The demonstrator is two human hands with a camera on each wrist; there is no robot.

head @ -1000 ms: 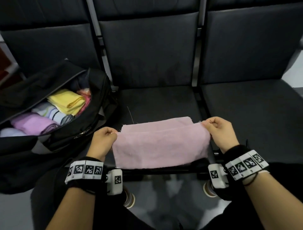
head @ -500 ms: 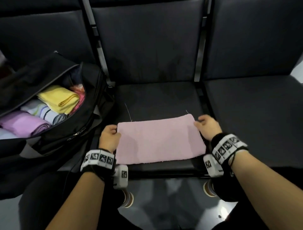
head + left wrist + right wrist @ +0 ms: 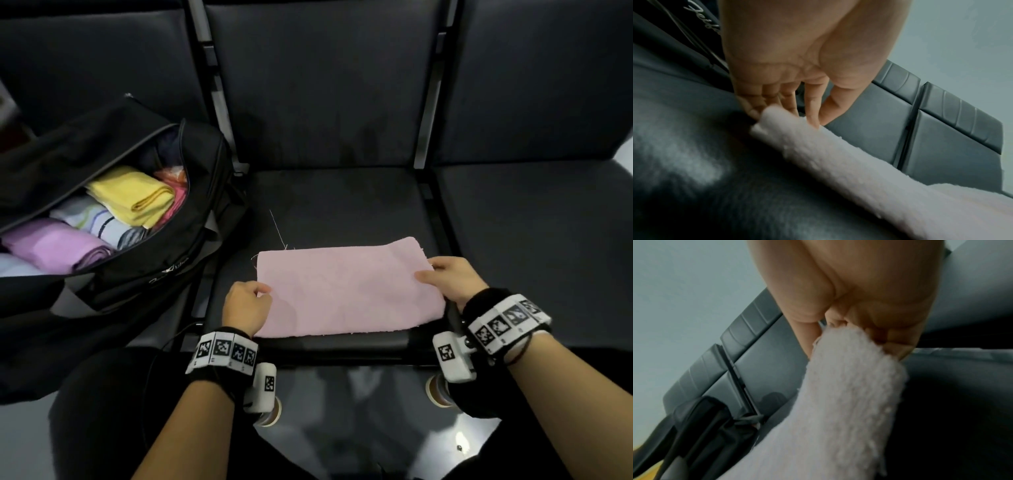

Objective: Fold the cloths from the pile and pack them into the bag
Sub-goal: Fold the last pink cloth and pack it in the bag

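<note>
Seats (image 3: 329,205) with dark padding stand in a row before you in the head view, and the floor under them shines. The pink cloth (image 3: 346,291) lies folded flat on the middle seat. Your left hand (image 3: 246,308) pinches its left edge and your right hand (image 3: 445,281) holds its right edge with bent fingers. The black bag (image 3: 164,274) sits open on the left seat, with yellow, purple and striped folded cloths inside. White writing on its side is too small to read.

From the left wrist, thumb and fingers (image 3: 812,112) close on the cloth edge.

From the right wrist, your fingers curl around the cloth's end (image 3: 849,369).
</note>
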